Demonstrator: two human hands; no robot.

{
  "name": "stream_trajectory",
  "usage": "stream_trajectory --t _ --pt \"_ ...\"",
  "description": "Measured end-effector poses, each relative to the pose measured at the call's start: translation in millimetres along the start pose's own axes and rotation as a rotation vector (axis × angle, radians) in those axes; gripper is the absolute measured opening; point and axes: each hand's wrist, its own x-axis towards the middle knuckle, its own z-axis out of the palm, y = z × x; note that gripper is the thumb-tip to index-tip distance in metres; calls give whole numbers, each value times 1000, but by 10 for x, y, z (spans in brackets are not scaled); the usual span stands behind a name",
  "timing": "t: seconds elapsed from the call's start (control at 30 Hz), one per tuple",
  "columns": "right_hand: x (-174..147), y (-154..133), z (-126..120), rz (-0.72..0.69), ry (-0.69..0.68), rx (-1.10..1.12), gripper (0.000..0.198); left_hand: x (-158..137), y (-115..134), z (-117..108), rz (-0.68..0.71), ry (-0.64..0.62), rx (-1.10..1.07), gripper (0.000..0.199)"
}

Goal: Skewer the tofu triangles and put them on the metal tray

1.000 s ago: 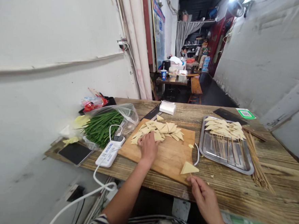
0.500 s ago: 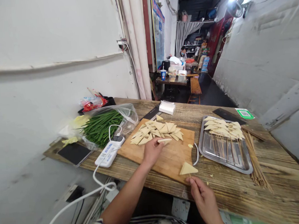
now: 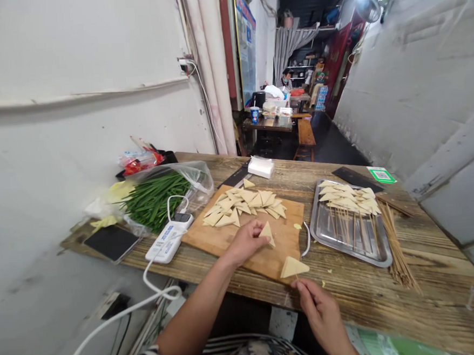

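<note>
My left hand pinches a pale triangular slice, perhaps tofu, above the wooden cutting board. Behind it a heap of similar triangles covers the far half of the board. My right hand is closed on the lower end of a thin bamboo skewer. A single tofu triangle is threaded on that skewer, near the board's front right corner. To the right, a metal tray bears several skewered triangles with their sticks pointing toward me.
A bundle of bare skewers lies right of the tray. Left of the board are a white power strip with its cable, bagged green chives and a dark flat slab. A person sits far back.
My left hand has drawn a triangle away from the heap toward me and tilted it upright. My right hand keeps hold of the skewer, nearly still. The whole view shifted slightly.
</note>
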Motion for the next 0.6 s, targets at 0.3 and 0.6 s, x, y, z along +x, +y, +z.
stream_trajectory --t 0.3,0.6 --pt "-4 -28 -16 -8 0 3 30 1 -14 60 -158 -53 -324 46" --pt "8 -22 -2 17 -3 31 30 87 -96 37 -305 -81 -705 11"
